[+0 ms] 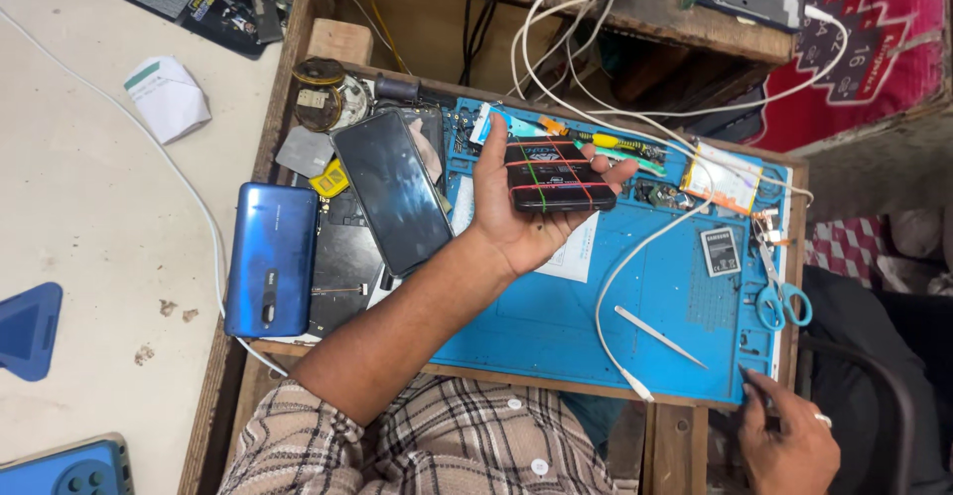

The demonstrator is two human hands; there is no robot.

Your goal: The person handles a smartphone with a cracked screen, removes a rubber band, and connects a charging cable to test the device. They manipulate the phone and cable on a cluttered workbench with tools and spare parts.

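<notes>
My left hand (511,219) is raised over the blue work mat (556,326), palm up, holding a black phone (554,175) wrapped in red and green rubber bands. My right hand (789,440) rests at the mat's near right corner, fingertips on its edge, holding nothing that I can see. A white plastic pry stick (658,336) lies on the mat between the two hands.
A blue phone back (271,257) and a dark phone (392,189) lie left of the mat. A white cable (611,296) crosses the mat. A small battery (720,251), blue-handled scissors (779,291) and a flat pouch battery (722,177) sit at right.
</notes>
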